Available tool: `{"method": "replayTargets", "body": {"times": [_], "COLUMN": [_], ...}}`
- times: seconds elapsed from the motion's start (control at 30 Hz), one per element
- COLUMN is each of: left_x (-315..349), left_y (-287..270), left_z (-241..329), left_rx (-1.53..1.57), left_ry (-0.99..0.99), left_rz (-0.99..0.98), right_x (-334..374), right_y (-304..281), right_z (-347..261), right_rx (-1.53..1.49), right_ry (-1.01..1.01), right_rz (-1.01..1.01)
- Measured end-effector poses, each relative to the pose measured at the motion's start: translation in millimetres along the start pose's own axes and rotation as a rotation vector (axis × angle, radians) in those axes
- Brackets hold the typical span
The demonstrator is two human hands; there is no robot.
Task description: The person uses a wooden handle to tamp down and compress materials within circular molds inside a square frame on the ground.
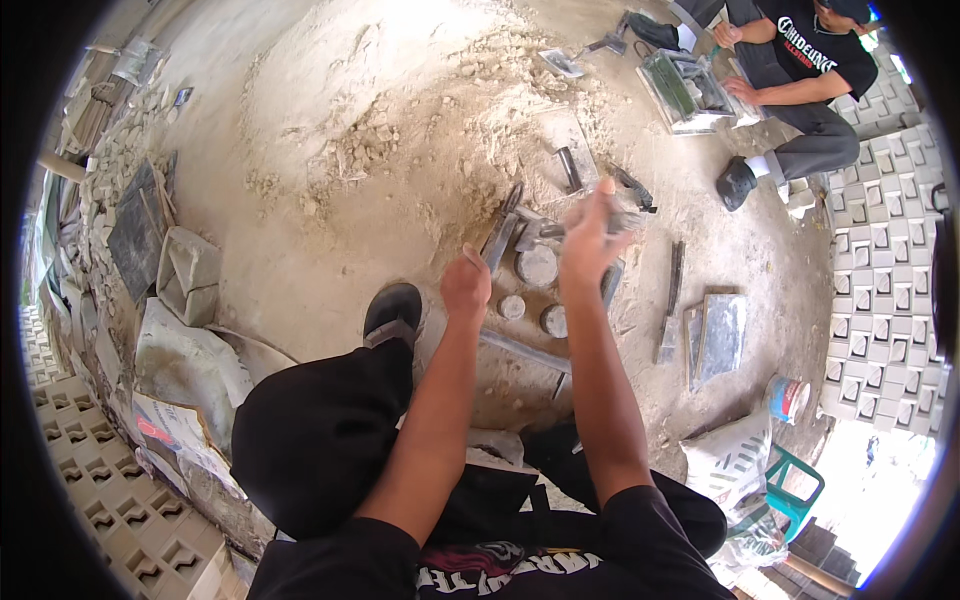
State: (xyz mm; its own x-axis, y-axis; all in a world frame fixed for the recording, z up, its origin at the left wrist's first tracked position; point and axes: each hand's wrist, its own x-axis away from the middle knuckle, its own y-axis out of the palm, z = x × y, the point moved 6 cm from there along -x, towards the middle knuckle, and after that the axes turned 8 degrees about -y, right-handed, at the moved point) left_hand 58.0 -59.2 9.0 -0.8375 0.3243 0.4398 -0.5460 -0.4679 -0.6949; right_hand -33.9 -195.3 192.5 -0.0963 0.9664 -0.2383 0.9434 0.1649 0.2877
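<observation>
On the sandy floor in front of me lies a grey metal frame point(525, 350) with several round blocks point(537, 265) inside it. My left hand point(466, 284) is closed at the frame's left side, with the thumb along its edge bar. Over the frame's far right part is my right hand point(592, 240), smeared by motion. Something grey shows beside its fingers, but whether it is held is unclear. A dark, narrow tool point(514, 197) lies against the far left corner. Just beyond my right hand, a short dark cylinder point(569, 169) rests on a pale board point(568, 135).
Loose sand point(370, 140) spreads ahead. Flat slabs point(720, 335) and a long bar point(674, 290) lie to the right, near a bucket point(788, 399), white sack point(728, 460) and green stool point(795, 490). A co-worker point(800, 70) sits at far right by another mould point(685, 88). Patterned blocks point(880, 270) are stacked at right.
</observation>
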Motion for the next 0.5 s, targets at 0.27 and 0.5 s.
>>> {"method": "replayTargets", "body": {"times": [0.27, 0.5], "left_x": [3.1, -0.3], "left_y": [0.7, 1.0], "left_z": [4.6, -5.1], "left_rx": [-0.003, 0.018], "left_ry": [-0.001, -0.004], "left_rz": [0.003, 0.015], "right_x": [-2.4, 6.6], "right_y": [9.4, 19.5], "right_z": [11.0, -3.5], "right_rx": [0.066, 0.194], "right_ry": [0.004, -0.045], "right_rz": [0.037, -0.067]}}
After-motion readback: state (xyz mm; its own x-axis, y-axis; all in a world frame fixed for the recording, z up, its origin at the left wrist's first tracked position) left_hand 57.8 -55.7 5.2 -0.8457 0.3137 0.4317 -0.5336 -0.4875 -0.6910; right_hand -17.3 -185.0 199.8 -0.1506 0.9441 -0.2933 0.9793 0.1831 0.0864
